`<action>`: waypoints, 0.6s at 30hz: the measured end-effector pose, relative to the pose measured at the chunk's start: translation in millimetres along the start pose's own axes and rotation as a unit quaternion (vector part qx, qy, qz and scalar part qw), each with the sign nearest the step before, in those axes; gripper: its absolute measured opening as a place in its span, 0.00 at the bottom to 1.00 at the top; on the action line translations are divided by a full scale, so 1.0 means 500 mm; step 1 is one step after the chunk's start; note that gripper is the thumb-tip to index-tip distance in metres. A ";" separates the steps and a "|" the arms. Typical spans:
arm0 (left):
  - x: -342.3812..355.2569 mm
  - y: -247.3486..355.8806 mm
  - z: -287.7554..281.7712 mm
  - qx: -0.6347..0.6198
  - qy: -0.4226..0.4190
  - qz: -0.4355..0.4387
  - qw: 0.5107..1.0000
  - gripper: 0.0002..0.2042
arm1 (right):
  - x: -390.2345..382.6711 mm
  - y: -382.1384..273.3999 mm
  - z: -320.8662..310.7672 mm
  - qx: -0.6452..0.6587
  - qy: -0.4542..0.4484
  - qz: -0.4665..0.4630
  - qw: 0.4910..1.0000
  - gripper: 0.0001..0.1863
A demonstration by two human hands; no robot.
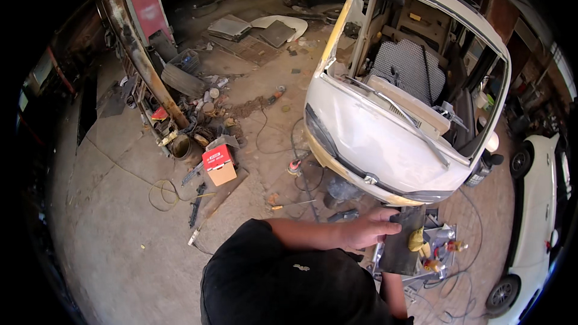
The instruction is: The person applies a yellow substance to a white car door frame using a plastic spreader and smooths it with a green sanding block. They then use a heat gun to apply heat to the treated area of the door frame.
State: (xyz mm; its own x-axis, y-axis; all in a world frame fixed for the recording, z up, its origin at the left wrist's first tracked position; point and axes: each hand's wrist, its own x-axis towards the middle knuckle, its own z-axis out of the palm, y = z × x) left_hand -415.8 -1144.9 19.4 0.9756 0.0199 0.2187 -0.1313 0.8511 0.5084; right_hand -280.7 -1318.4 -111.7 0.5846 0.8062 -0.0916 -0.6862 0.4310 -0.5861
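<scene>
My left hand point(368, 229) grips the edge of a dark flat board point(398, 254), with the thumb across its top face. A yellow lump point(415, 239), which looks like filler putty, sits toward the board's right side. My right forearm point(394, 295) comes up from below and passes under the board, which hides that hand and its fingers. Just past the board stands the white van cab point(367, 135), with no glass in its windscreen opening and yellowish patches along its lower edge. Beside the board, bottles point(432, 265) and cans point(444, 234) stand on a low stand.
A red and tan carton point(219, 165) stands on the floor to the left, near a scrap pile point(208, 105). Hoses and a yellow cable point(161, 195) cross the floor. A corded power tool point(294, 167) lies by the cab. At far right is a white car point(533, 222).
</scene>
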 end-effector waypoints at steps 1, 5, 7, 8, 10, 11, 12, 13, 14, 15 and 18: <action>-0.007 0.026 -0.007 -0.027 0.016 -0.017 0.999 0.18 | 0.015 -0.004 -0.003 0.001 0.044 -0.024 0.999 0.24; -0.038 0.051 -0.107 -0.019 0.072 -0.087 0.993 0.17 | 0.074 -0.024 0.160 -0.144 -0.089 -0.206 0.964 0.13; -0.049 0.035 -0.128 -0.018 0.053 -0.128 0.990 0.16 | 0.087 -0.015 0.167 -0.099 -0.070 -0.183 0.976 0.14; -0.051 0.027 -0.139 -0.017 0.042 -0.149 0.988 0.15 | 0.094 -0.002 0.163 -0.093 -0.062 -0.173 0.979 0.13; -0.043 0.038 -0.141 -0.014 0.017 -0.178 0.984 0.15 | 0.100 0.034 0.190 -0.078 -0.041 -0.148 0.985 0.13; -0.041 0.044 -0.138 -0.023 0.022 -0.182 0.983 0.15 | 0.101 0.048 0.201 -0.055 -0.022 -0.139 0.988 0.13; -0.037 0.055 -0.134 -0.034 0.025 -0.184 0.982 0.16 | 0.096 0.057 0.212 -0.035 -0.002 -0.130 0.991 0.14; -0.034 0.065 -0.144 -0.034 -0.021 -0.168 0.985 0.16 | 0.090 0.068 0.219 -0.013 0.016 -0.121 0.992 0.16; -0.027 0.078 -0.133 -0.047 -0.025 -0.160 0.986 0.17 | 0.089 0.069 0.177 0.022 -0.085 -0.078 0.993 0.21; -0.024 0.103 -0.113 -0.058 -0.026 -0.152 0.986 0.17 | 0.089 0.070 0.141 0.049 -0.181 -0.025 0.982 0.26; -0.007 0.159 -0.127 -0.073 -0.035 -0.139 0.987 0.18 | 0.105 0.078 0.145 -0.160 -0.082 -0.085 0.980 0.27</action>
State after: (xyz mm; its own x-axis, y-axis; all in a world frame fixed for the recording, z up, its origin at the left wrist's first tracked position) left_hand -418.7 -1043.9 6.2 0.9550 -0.2569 0.1480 0.1712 0.8853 0.4323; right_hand -308.1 -1230.1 -80.9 0.5842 0.7986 0.1447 -0.3985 0.4375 -0.8061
